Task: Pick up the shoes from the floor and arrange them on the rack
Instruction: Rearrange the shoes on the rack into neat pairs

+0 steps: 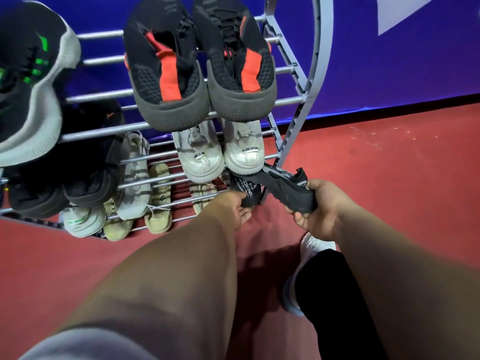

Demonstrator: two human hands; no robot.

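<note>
I look down at a grey metal shoe rack (291,101) with several tiers of bars. My right hand (318,207) grips the heel of a black knit shoe (285,187) low at the rack's right end. My left hand (237,207) holds a second black shoe (245,190) with white lettering, just left of the first. Both shoes sit under a white pair (220,157) on a middle tier. A black pair with orange strips (200,71) rests on the top tier.
A black and green shoe with a white sole (31,81) fills the top left. Black, white and beige shoes (135,183) crowd the lower tiers. Red floor (389,178) lies to the right, a blue wall (389,61) behind. My leg and white shoe (315,245) stand below my right hand.
</note>
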